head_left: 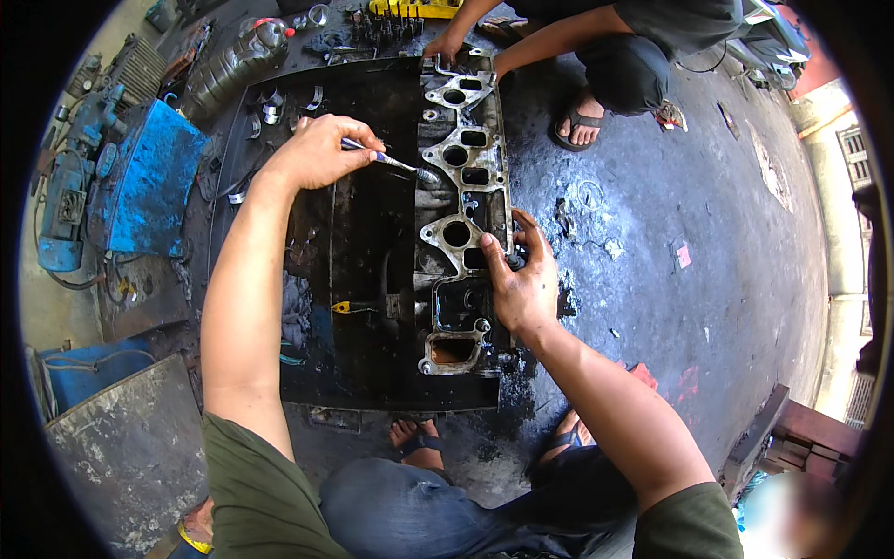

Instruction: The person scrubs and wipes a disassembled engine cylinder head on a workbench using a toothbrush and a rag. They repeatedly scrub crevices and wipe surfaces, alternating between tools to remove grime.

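Note:
An oily metal engine cylinder head [463, 207], with round and squarish ports along its upper face, lies lengthwise away from me on a dark, greasy board [372, 373]. My left hand [321, 154] pinches the handle of a slim toothbrush [396, 163], white and blue. Its tip reaches the left side of the cylinder head, near a middle port; the bristles are hard to make out. With thumb and fingers my right hand [526, 284] grips the cylinder head's right edge. Dark grime marks its fingers.
A co-worker's hands [445, 48] touch the cylinder head's far end. Curved metal bearing shells [271, 107] and a yellow-tipped tool [343, 307] lie on the board. A big plastic bottle [237, 70] lies beyond. Blue machinery [149, 177] stands left; oil stains the floor [643, 307] at right.

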`<action>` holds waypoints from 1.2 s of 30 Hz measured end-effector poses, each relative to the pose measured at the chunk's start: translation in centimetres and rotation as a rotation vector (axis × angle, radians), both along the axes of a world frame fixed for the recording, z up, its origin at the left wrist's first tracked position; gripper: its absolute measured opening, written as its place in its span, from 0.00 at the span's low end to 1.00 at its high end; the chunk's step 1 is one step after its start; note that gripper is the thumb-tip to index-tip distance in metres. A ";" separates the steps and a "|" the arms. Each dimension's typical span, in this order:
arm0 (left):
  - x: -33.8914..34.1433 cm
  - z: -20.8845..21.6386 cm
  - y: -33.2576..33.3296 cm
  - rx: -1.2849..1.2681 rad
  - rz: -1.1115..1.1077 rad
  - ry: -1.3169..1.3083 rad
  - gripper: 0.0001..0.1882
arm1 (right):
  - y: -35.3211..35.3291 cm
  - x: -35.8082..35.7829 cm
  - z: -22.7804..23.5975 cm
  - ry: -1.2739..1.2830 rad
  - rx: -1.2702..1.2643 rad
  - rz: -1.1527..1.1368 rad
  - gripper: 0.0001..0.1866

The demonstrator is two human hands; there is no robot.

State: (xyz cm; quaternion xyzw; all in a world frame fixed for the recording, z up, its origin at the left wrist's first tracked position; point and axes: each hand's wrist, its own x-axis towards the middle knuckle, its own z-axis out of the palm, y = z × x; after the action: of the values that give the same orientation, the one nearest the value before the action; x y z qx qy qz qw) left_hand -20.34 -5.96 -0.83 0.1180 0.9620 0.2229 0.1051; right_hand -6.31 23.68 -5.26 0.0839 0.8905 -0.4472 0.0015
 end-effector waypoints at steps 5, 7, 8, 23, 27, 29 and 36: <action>-0.2 0.7 0.9 0.058 0.000 -0.107 0.10 | 0.1 0.0 -0.2 -0.028 0.022 0.001 0.35; -0.8 0.3 0.7 0.026 0.070 -0.071 0.09 | 0.1 -0.1 -0.4 -0.002 -0.003 0.007 0.35; -0.9 -0.2 0.5 0.040 -0.063 0.014 0.09 | 0.1 -0.3 -0.4 -0.006 0.008 0.011 0.35; 29.2 -17.3 -2.2 0.212 0.318 -0.468 0.11 | 0.0 0.0 -0.3 0.022 0.059 0.002 0.34; 30.8 -19.2 -1.8 -0.055 0.288 -0.206 0.12 | 0.0 -0.1 0.0 -0.031 0.028 -0.002 0.34; 27.8 -16.4 -3.2 -0.140 0.427 -0.061 0.11 | -0.1 -0.1 0.3 -0.025 0.036 0.005 0.34; 13.6 0.1 1.3 0.079 0.273 0.457 0.13 | 0.0 0.2 1.2 -0.043 0.037 -0.026 0.35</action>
State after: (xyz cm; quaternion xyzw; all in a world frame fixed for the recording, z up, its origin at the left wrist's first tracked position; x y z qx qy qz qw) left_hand -6.76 -4.65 -0.76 0.0382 0.9583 0.2400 -0.1504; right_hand -6.09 23.67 -4.02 0.1051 0.8973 -0.4285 0.0131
